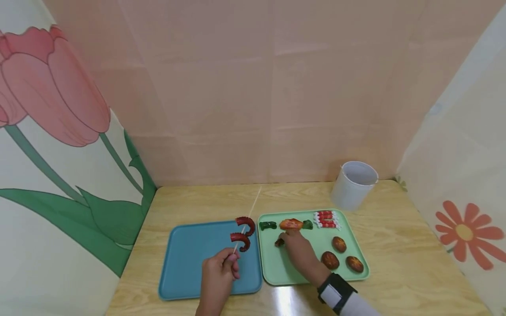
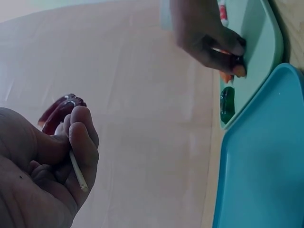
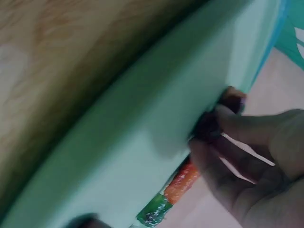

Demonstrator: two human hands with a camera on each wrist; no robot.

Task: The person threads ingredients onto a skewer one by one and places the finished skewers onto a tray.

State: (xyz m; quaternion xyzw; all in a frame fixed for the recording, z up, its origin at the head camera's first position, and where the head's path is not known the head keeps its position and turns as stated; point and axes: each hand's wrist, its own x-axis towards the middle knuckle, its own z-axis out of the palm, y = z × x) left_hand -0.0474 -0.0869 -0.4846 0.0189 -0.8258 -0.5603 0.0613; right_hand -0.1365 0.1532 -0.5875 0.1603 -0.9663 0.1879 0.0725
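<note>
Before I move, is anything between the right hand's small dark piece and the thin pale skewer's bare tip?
In the head view, a glossy green piece and pale-green tray rim lie low between; lifting should clear both.

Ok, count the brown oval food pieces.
3 on the rectangular pale green tray: upper brown oval, left brown oval, right brown oval. The right hand may hide others.

Evenly lit head view, white glare on the table (image 1: 283, 300), dimmer wrist views, the right one blurrier
</note>
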